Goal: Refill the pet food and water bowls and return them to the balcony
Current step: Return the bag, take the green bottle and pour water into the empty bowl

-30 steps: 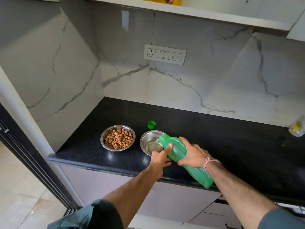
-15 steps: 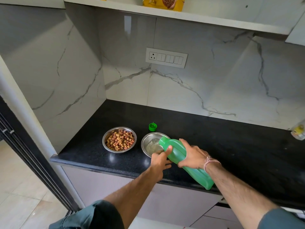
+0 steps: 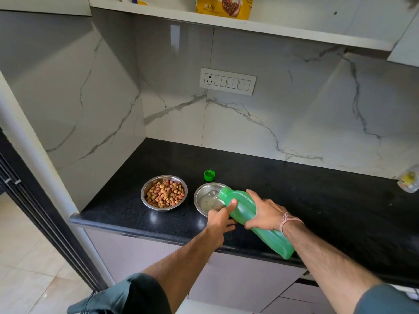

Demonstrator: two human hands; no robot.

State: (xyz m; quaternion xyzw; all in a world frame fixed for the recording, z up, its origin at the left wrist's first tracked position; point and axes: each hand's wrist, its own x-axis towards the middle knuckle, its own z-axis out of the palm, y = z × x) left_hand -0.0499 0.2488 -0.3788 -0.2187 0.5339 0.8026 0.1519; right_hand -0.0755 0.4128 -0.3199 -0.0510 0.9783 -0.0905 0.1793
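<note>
The black tabletop [image 3: 317, 196] runs under a marble-patterned wall, with a white shelf [image 3: 294, 32] above carrying a yellow pet food bag [image 3: 224, 6]. A green bottle [image 3: 246, 208] is tipped on its side over the tabletop's front edge, its open mouth over the steel water bowl [image 3: 204, 191], which has some water in it. The right hand [image 3: 265, 211] grips the bottle's middle, fingers wrapped over the top. The left hand [image 3: 221, 219] holds it near the neck, thumb on top and fingers curled beneath. Just left stands a steel bowl [image 3: 151, 183] heaped with brown kibble [image 3: 165, 193]. The green cap [image 3: 209, 175] sits behind the two bowls.
</note>
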